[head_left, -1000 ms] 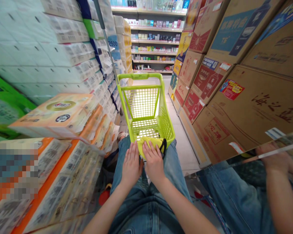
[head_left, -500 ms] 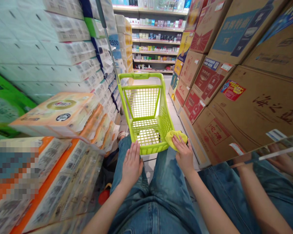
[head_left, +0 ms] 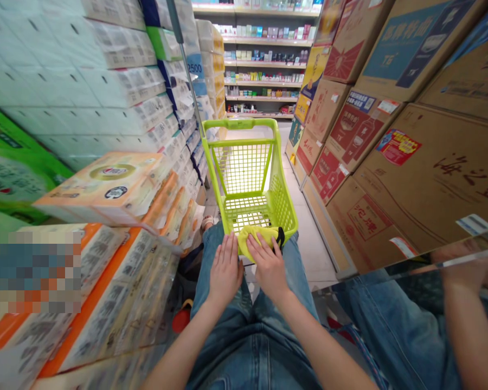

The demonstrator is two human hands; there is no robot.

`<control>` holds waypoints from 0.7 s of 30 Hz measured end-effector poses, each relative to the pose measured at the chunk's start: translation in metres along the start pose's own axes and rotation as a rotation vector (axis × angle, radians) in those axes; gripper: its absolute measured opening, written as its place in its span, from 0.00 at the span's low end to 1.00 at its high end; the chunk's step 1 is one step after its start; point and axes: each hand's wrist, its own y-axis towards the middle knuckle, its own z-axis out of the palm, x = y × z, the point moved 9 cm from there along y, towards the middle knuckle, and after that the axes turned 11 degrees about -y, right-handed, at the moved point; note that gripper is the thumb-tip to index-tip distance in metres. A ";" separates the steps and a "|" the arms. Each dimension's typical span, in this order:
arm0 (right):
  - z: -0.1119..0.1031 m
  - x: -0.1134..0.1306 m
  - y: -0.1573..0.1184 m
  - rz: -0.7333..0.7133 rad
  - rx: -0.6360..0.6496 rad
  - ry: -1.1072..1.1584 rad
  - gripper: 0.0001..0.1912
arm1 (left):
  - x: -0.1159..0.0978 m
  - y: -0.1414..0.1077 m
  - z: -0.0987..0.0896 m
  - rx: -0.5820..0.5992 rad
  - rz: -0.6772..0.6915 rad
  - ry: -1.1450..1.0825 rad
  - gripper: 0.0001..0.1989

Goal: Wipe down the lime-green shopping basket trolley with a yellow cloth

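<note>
A lime-green plastic shopping cart [head_left: 282, 189] with grid walls stands between my knees, its basket bare inside. My left hand [head_left: 226, 271] lies with fingers stretched out against the near rim, at its left corner. Beside it, my right hand [head_left: 268, 265] presses a yellow cloth [head_left: 249, 238] onto the middle of the same rim, fingers over the cloth. A black edge shows at the cloth's right end. The two hands are close together.
Stacked tissue packs [head_left: 106, 179] rise on the left. Printed cardboard cartons [head_left: 390, 179] line the right, above a mirror-like surface [head_left: 472, 260] reflecting an arm and jeans. Shelves of small goods [head_left: 268, 64] stand at the aisle's far end. A metal pole slants behind the cart.
My right hand has slid left along the near rim with the yellow cloth, from the right corner to beside my left hand. My left hand stays at the rim. The view has shifted slightly.
</note>
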 end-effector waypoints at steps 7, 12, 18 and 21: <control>-0.031 -0.106 -0.022 0.086 -0.099 -0.080 0.38 | -0.002 0.001 -0.001 0.004 -0.007 -0.012 0.37; -0.029 -0.109 -0.020 0.218 -0.139 -0.103 0.41 | -0.005 0.002 0.000 -0.015 -0.033 -0.061 0.38; 0.001 -0.003 0.002 0.121 -0.037 0.021 0.37 | -0.005 0.001 0.000 -0.038 -0.059 -0.082 0.37; 0.007 0.016 0.008 0.078 -0.002 0.029 0.33 | -0.003 0.001 0.001 -0.020 -0.038 -0.053 0.37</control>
